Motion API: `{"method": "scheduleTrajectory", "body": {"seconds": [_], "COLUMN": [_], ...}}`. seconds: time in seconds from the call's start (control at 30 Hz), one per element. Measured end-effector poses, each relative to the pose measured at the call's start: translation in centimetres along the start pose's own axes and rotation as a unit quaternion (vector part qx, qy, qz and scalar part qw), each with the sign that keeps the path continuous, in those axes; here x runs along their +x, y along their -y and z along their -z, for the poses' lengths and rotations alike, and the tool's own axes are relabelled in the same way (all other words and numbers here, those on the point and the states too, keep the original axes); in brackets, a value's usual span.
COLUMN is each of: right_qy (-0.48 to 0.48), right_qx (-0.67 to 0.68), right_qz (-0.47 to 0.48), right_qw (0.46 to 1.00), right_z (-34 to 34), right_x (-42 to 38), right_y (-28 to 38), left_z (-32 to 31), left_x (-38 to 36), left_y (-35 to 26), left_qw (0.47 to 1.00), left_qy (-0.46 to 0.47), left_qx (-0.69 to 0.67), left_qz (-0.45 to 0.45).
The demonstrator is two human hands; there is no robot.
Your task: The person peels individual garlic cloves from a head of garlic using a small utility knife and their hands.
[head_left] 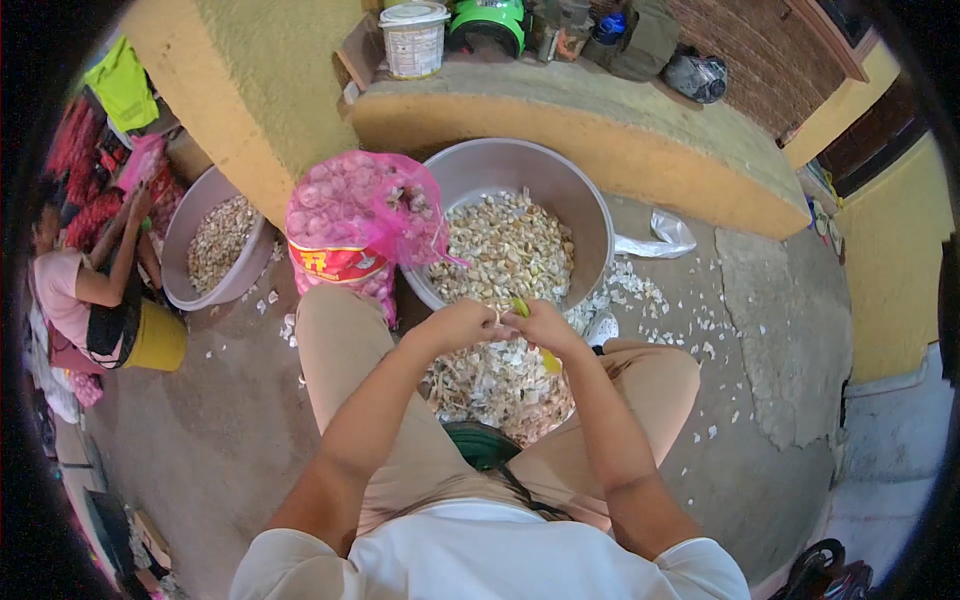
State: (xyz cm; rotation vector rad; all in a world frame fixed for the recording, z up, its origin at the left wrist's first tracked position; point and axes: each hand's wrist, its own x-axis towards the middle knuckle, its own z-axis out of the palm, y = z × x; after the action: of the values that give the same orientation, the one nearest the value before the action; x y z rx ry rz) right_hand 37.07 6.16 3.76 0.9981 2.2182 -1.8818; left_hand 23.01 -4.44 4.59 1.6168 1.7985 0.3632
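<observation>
My left hand (pixel 462 326) and my right hand (pixel 548 326) meet over the near rim of a wide grey tub (pixel 598 200) of garlic cloves (pixel 510 245). The fingers of my left hand are pinched, apparently on a small garlic clove, mostly hidden. My right hand is closed round a yellow-green handle (pixel 551 362), seemingly a small knife's; its blade cannot be made out. Below both hands, a heap of garlic skins and pieces (pixel 495 385) lies between my knees. A pink mesh sack of garlic bulbs (pixel 345 205) stands left of the tub.
At left a person (pixel 85 285) sits on a yellow bucket (pixel 158 338) beside another tub of cloves (pixel 262 262). A yellow ledge (pixel 600 135) behind my tub holds a white bucket (pixel 414 45) and a green helmet-like object (pixel 488 25). Skins and a silvery plastic bag (pixel 660 238) litter the floor.
</observation>
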Motion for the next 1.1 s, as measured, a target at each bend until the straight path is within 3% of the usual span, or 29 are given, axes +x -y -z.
{"method": "scheduleTrajectory", "body": {"seconds": [0.1, 0.2, 0.3, 0.4, 0.5, 0.6, 0.7, 0.8, 0.9, 1.0, 1.07, 1.1], "right_qy": [-0.151, -0.273, -0.267, -0.252, -0.202, -0.146, -0.101, -0.094, -0.080, -0.058, -0.012, -0.033], "right_qx": [-0.030, -0.031, -0.064, -0.077, -0.085, -0.086, -0.136, -0.172, -0.183, -0.228, -0.267, -0.246], "right_qz": [0.046, 0.003, 0.016, 0.051, 0.082, 0.055, 0.052, 0.067, 0.089, 0.101, 0.080, 0.105], "right_qw": [0.987, 0.962, 0.961, 0.963, 0.972, 0.984, 0.984, 0.978, 0.976, 0.967, 0.960, 0.963], "right_z": [0.4, 1.5, 1.9, 1.7, 2.2, 2.8, 3.8, 4.0, 3.2, 2.7, 2.6, 2.2], "right_x": [2.3, 2.9, 2.9, 2.2, 0.6, -0.7, 0.8, 1.8, 2.8, 2.8, 3.2, 3.6], "right_y": [-2.6, -2.2, -1.8, -0.4, 2.1, 5.0, 3.3, 2.5, 2.2, 4.2, 4.9, 4.3], "left_z": [1.8, 4.1, 5.8, 5.8, 6.1, 6.4, 8.1, 8.5, 8.3, 6.9, 6.9, 7.2], "left_x": [-2.1, -5.3, -7.8, -7.8, -6.3, -2.6, 1.2, 4.9, 7.3, 11.0, 11.8, 12.0], "left_y": [0.6, 1.3, 3.0, 6.1, 7.6, 10.8, 12.1, 14.1, 16.5, 22.3, 23.7, 23.7], "left_qw": [0.999, 0.970, 0.918, 0.917, 0.963, 0.992, 0.988, 0.972, 0.978, 0.975, 0.963, 0.956], "left_qy": [-0.039, -0.168, -0.232, -0.198, -0.116, -0.120, -0.143, -0.228, -0.201, -0.167, -0.192, -0.204], "left_qx": [-0.008, -0.177, -0.303, -0.296, -0.205, -0.033, -0.052, 0.059, 0.043, 0.111, 0.150, 0.169], "left_qz": [-0.008, 0.011, 0.108, 0.177, 0.133, 0.019, 0.030, 0.001, 0.037, 0.100, 0.118, 0.127]}}
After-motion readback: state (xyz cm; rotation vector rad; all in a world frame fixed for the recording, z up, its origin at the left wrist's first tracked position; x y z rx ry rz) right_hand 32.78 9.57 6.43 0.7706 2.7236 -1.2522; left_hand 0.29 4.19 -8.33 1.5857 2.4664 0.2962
